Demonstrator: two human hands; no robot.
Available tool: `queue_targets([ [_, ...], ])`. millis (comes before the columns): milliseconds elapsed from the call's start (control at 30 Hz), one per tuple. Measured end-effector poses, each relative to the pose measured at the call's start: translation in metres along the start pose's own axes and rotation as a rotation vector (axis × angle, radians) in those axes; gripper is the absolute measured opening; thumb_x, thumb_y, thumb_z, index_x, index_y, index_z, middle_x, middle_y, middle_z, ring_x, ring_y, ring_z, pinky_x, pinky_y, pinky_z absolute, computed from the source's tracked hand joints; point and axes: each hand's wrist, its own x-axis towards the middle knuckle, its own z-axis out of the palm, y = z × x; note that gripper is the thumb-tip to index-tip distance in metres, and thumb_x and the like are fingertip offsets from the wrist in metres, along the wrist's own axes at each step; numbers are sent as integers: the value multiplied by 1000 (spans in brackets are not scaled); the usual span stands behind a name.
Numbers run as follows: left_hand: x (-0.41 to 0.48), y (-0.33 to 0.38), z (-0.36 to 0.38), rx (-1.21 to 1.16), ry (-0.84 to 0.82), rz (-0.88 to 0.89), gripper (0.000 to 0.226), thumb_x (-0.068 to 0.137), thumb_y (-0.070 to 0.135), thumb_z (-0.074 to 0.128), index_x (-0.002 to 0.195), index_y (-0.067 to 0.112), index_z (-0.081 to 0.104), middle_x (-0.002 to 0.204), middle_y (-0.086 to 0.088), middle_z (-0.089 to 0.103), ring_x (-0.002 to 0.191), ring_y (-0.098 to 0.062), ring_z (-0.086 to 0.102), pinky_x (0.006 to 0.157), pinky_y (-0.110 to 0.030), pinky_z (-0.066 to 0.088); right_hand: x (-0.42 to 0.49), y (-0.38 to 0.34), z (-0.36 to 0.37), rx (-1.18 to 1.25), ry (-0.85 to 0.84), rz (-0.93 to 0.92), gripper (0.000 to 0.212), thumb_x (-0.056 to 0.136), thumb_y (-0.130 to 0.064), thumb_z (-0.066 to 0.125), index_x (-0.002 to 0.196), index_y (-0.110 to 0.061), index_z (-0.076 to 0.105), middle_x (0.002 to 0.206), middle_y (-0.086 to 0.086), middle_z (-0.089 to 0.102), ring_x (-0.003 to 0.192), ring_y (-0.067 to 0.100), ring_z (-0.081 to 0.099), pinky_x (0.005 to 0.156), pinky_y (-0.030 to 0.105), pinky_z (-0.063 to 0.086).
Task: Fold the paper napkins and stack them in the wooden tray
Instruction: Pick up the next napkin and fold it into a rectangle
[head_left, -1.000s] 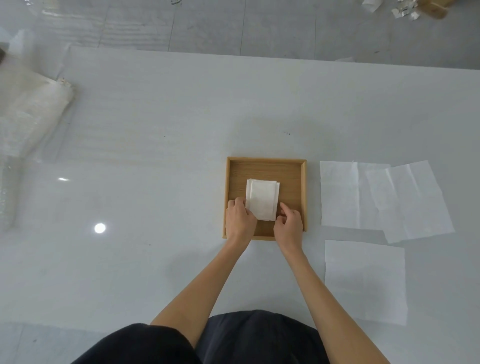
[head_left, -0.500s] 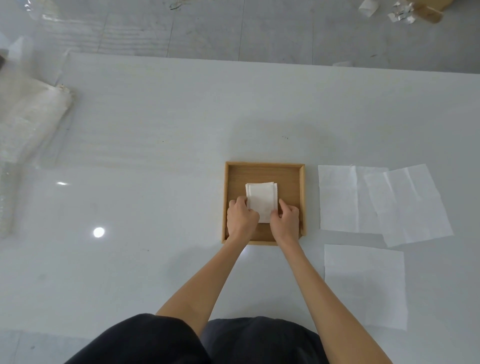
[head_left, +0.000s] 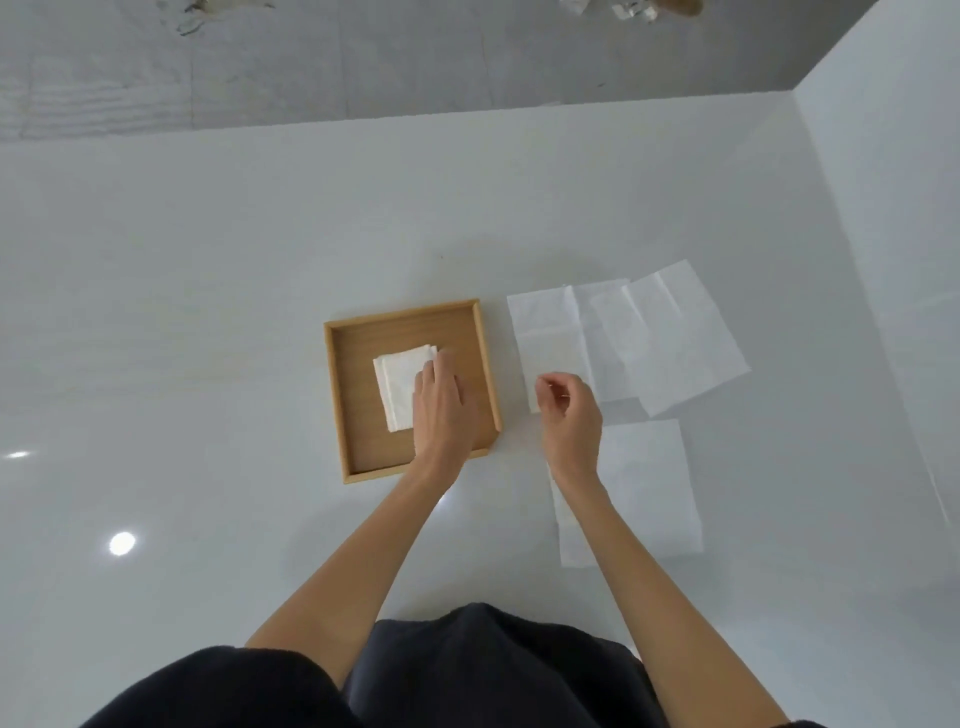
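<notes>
A square wooden tray (head_left: 333, 400) lies on the white table. Inside it sits a folded white napkin (head_left: 396, 387). My left hand (head_left: 441, 410) rests on the napkin's right part with the fingers laid flat and straight. Three unfolded napkins lie to the right of the tray: one nearest the tray (head_left: 548, 332), one overlapping it further right (head_left: 680, 338), and one closer to me (head_left: 644, 493). Over the near left corner of the nearest sheet hovers my right hand (head_left: 569, 415), its fingers loosely curled and holding nothing.
The table (head_left: 208, 312) is white and glossy; its far edge meets a grey floor, and a white wall or panel (head_left: 883, 208) rises at the right. My dark clothing (head_left: 467, 670) fills the bottom of the view.
My right hand has left the folded napkin and moved right, out of the tray, over the flat napkins. My left hand shifted onto the folded napkin with fingers flat. The camera turned.
</notes>
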Motion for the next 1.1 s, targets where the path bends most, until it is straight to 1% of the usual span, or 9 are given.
queue_targets([
  [133,-6,62,49,-37,-100,181,36,100,2,40,134,8,46,112,-12,62,107,-27,55,80,-36,47,30,35,-78,-5,202,191,15,97,-26,59,104,-16,67,98,-4,69,88,12,63,80,28,50],
  [200,-2,93,77,-19,-147,192,35,101,1,39,135,6,46,115,-12,62,105,-29,58,75,-35,47,50,54,-115,-6,276,306,14,96,-27,58,103,-18,66,98,-4,69,89,15,63,80,33,50],
  [300,17,138,114,30,-203,211,33,101,4,42,134,7,48,129,-10,55,109,-29,58,80,-39,51,89,78,-159,-24,316,435,17,94,-29,57,104,-19,66,102,-1,70,94,23,65,81,36,47],
  [433,59,184,161,201,-193,253,26,103,10,45,126,6,58,130,-11,54,120,-30,49,94,-38,46,137,106,-194,-137,286,517,20,94,-27,55,105,-14,66,103,6,70,90,27,62,78,36,45],
  [600,115,211,222,442,-144,259,27,103,25,51,123,10,60,131,-9,51,121,-31,43,101,-35,35,175,131,-177,-250,127,749,57,94,-45,60,129,0,53,129,21,54,116,40,57,92,46,47],
  [667,127,211,242,549,-167,224,33,101,33,54,125,11,58,136,-10,46,124,-31,40,103,-36,34,179,135,-166,-229,114,829,60,93,-42,62,131,2,49,132,22,51,118,40,55,93,46,48],
  [900,138,201,273,577,-157,192,17,97,20,60,111,14,67,140,-8,42,132,-31,35,111,-36,24,181,141,-154,-89,181,843,18,94,-23,59,109,-13,61,123,12,48,99,33,60,79,39,40],
  [1000,133,205,270,568,-150,254,19,95,14,55,111,11,65,141,-11,42,133,-34,35,114,-38,20,177,141,-156,1,227,811,16,92,-18,59,107,-12,62,124,12,46,103,32,58,75,33,39],
  [1100,120,216,256,518,-136,352,21,88,7,51,107,7,60,121,-12,57,119,-35,47,108,-38,26,168,141,-165,88,275,654,18,90,-13,59,106,-6,59,117,15,54,107,32,55,77,32,40],
])
